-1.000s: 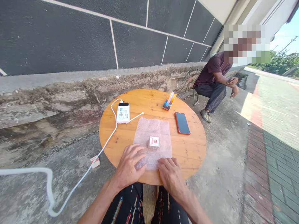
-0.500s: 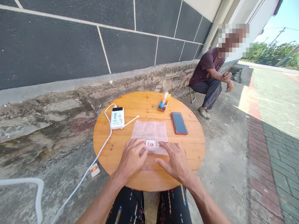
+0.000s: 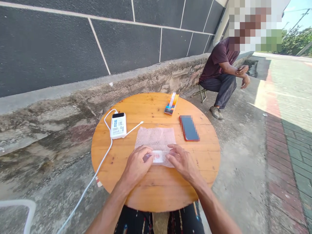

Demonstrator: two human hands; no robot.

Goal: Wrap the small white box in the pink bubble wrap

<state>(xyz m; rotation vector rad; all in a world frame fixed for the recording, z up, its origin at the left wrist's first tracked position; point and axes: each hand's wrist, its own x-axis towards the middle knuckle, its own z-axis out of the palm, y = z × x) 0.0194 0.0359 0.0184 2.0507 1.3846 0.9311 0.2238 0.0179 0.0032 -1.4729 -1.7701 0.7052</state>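
A pink sheet of bubble wrap (image 3: 154, 136) lies on the round wooden table. Near its front edge is a small white box (image 3: 158, 156) with a reddish mark, seen hazily through a layer of the wrap laid over it. My left hand (image 3: 138, 162) is curled at the left end of the box, thumb and fingers pinching the wrap. At the right end my right hand (image 3: 182, 162) has its thumb and bent fingers on the wrap too. The fingertips are partly hidden in the film.
On the wooden table (image 3: 156, 191) are a white power bank (image 3: 118, 126) with a cable, a tape dispenser (image 3: 171, 104) and a red-edged phone (image 3: 189, 128). A seated person (image 3: 220, 68) is at the right, by the wall (image 3: 126, 42).
The near edge of the bubble wrap has come up over the white box, which was uncovered before. My hands have closed in on its two ends. The view has shifted slightly.
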